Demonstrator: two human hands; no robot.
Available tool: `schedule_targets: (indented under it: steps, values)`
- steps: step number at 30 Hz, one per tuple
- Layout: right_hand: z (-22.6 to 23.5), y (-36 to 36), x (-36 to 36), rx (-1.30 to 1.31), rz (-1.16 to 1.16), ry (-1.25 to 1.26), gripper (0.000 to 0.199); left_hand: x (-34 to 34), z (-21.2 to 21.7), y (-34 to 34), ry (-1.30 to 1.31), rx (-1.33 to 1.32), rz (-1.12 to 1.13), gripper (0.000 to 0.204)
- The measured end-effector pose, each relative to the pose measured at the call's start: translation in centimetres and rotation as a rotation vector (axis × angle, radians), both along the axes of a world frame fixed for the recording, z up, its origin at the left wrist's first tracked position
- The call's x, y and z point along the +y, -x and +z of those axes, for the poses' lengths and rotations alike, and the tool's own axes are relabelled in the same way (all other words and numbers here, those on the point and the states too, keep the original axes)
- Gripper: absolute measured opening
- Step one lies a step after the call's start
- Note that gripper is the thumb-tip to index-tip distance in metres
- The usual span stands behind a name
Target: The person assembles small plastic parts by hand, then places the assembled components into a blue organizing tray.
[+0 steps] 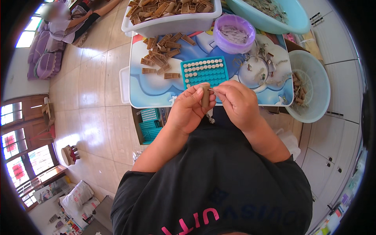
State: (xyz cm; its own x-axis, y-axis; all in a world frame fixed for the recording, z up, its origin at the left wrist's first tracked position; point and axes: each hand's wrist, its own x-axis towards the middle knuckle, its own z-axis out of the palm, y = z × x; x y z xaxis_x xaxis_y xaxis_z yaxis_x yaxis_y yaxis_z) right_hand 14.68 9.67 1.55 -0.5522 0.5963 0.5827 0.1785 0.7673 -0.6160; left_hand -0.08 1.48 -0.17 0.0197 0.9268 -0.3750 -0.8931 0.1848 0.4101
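Closest in, the left hand is closed around a small brown wooden piece, holding it upright so its long axis runs near vertical, its top end at the fingertips. The right hand is pinched shut on a thin metal wire part, whose tip points leftward at the upper end of the wooden piece; the two hands meet just above the near edge of the tabletop, and the wire lies to the right of the piece, touching or all but touching it. Just beyond the hands lies a teal grid tray, its far rows filled with pale round ends and its near rows bare. Left of the tray, loose brown wooden pieces are scattered; to its right lie small metal springs. Farther back stand a purple bowl, a white tub heaped with brown pieces and a turquoise basin. A white basket sits off the right edge.
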Motion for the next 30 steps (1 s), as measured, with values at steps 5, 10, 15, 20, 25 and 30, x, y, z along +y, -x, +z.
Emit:
schedule_targets:
  steps: [5,10,15,20,25,30]
  values:
    - [0.2,-0.4,-0.4,-0.069,-0.012,-0.06,0.015,-0.4,0.2,-0.2,-0.001,0.042,0.011,0.023]
    - [0.2,-0.6,-0.9,-0.113,-0.013,-0.083,0.016,-0.8,0.5,-0.7,0.024,0.148,0.013,0.025]
    - [1.1,-0.8,-1.4,-0.175,-0.012,-0.129,0.015,-1.1,0.5,-1.0,-0.056,0.276,-0.048,0.021]
    - [0.8,-1.0,-1.8,-0.136,0.015,-0.021,0.013,-1.6,0.3,-1.2,0.032,0.246,-0.042,0.023]
    - [0.7,-1.1,-2.3,-0.014,0.058,0.116,0.011,-2.2,0.5,-1.1,-0.012,0.209,-0.056,0.024]
    - [0.1,-1.4,-2.7,0.025,0.055,0.194,0.013,-2.7,1.0,-1.0,0.037,0.184,-0.047,0.025]
